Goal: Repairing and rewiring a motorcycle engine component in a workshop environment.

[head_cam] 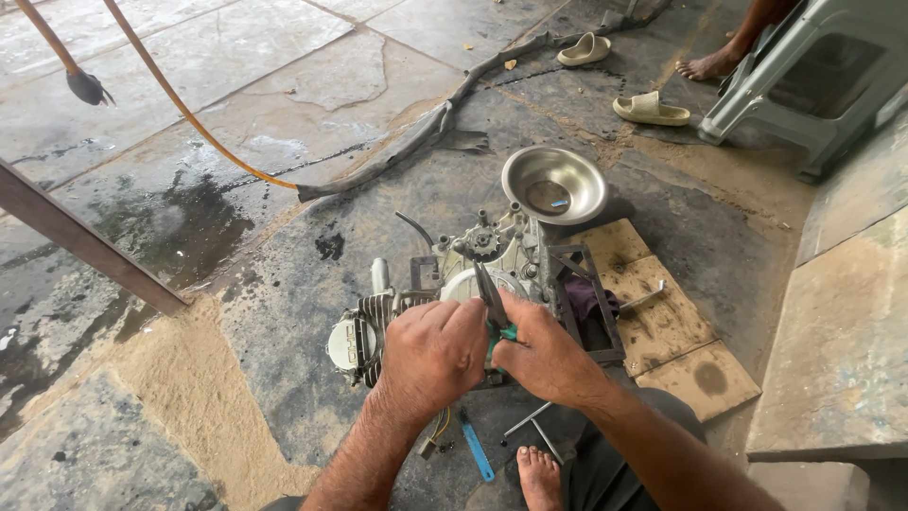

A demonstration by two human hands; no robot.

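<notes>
Both forearms bare to the elbow and beyond, no sleeves in view; hair visible along the forearms; left hand (430, 355) without glove, ring or watch; right hand (544, 358) likewise bare, no wristband; knuckles and fingers show dark grime smears; legs covered by dark grey garment (605, 454), plain cloth, no markings discernible; one foot (539, 476) bare, no sandal or sock, toes exposed; other foot not in view.

Two bare forearms reach forward from below, left hand (433, 352) and right hand (546, 357) pressed close together, fingers curled shut, knuckles up, one bare foot (540, 476) below
</notes>
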